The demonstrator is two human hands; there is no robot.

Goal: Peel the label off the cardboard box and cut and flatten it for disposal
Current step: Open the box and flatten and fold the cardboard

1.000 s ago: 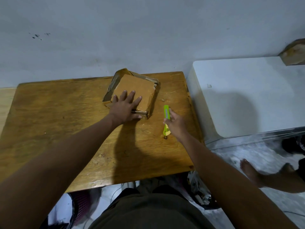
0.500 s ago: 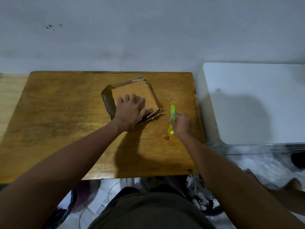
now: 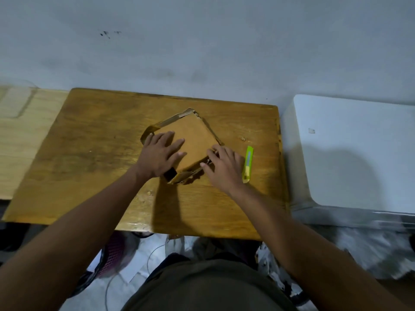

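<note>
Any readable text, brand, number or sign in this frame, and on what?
None can be read.
Brown cardboard box: plain face, no print or label in view.
Lime-green utility knife: no marking legible.
Small mark on the white cabinet top: too small and blurred to read.
Dark specks on the grey wall: stains, not writing.

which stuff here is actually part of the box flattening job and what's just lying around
Part of the job:
- brown cardboard box, pressed down by left hand and right hand
- yellow-green utility knife, lying on the wooden table

Just lying about:
- white appliance top
- pale wooden board
</note>
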